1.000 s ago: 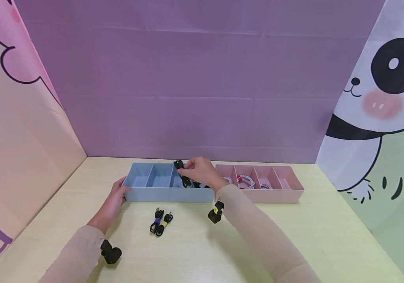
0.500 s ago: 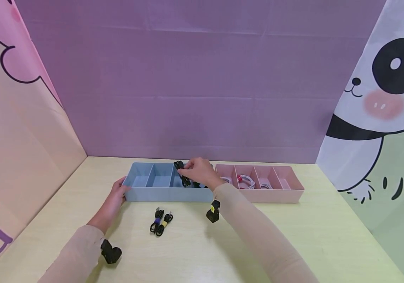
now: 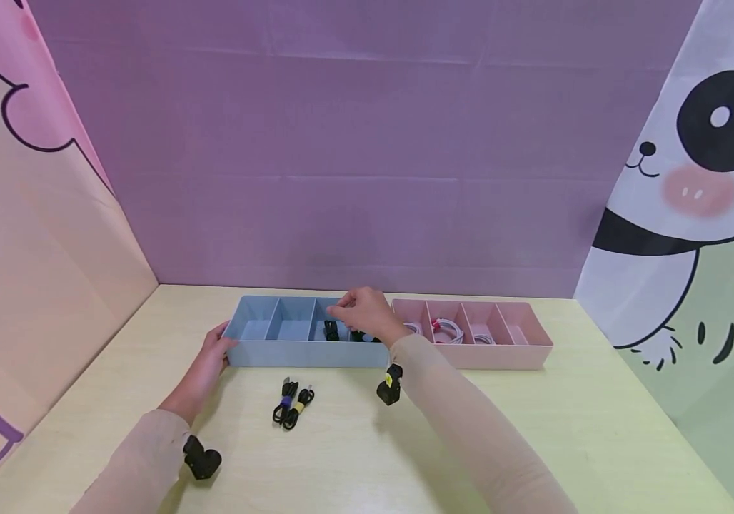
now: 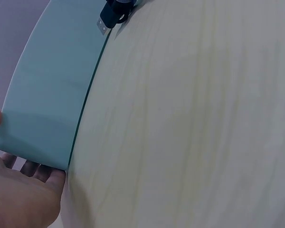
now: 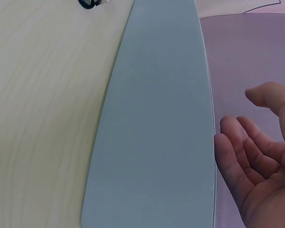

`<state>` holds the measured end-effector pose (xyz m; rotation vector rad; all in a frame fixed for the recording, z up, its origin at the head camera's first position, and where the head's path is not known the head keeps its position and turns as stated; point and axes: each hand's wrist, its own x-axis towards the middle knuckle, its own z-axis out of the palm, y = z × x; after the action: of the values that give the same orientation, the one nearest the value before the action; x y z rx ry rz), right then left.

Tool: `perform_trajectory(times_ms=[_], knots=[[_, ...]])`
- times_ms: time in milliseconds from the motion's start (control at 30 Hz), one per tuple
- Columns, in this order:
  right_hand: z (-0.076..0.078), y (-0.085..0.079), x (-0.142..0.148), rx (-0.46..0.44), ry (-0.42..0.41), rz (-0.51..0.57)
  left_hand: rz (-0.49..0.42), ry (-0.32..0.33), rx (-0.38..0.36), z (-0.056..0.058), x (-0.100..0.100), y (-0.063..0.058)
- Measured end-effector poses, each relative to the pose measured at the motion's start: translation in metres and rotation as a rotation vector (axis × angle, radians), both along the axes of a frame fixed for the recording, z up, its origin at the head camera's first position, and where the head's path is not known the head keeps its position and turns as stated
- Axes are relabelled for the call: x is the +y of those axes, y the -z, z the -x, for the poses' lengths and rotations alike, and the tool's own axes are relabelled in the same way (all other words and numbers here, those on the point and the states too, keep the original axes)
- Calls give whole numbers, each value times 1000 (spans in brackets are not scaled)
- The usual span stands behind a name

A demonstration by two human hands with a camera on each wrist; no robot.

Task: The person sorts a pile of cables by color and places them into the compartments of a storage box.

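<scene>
A blue divided box (image 3: 303, 354) stands near the back of the table. My left hand (image 3: 214, 348) grips its left end, and the left wrist view shows fingers against the end wall. Above the third compartment hovers my right hand (image 3: 367, 314), with thumb and fingertips apart and nothing between them, as the right wrist view also shows. A bundled black cable (image 3: 331, 330) lies in that compartment below the fingers. More black cable (image 3: 358, 335) shows in the rightmost compartment, partly hidden by the right hand. The two left compartments hold nothing visible.
In front of the blue box lie two bundled black cables, one with a purple tie (image 3: 286, 402) and one with a yellow tie (image 3: 300, 407). A pink divided box (image 3: 502, 356) with white cables (image 3: 448, 330) stands just right. A purple backdrop (image 3: 367, 178) rises behind.
The right hand has let go of the black cable, which has dropped into the blue box's third compartment. Its fingers have parted. The left hand has stayed on the box.
</scene>
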<state>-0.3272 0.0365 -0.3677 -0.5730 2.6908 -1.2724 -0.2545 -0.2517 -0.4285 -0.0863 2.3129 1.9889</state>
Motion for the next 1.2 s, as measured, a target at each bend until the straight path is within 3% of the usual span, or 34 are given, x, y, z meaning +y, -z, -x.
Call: perform_trajectory(times_ms=[267,800,1200], knots=[[2,2,1,-8,-8,-37,-22,-13,25,-1,2,2],[-18,-5,8,-12,-90,-27,-30,-10,25,2,0,2],[-25,0,9,1,-116,-18,-24,-14,16,3,1,1]])
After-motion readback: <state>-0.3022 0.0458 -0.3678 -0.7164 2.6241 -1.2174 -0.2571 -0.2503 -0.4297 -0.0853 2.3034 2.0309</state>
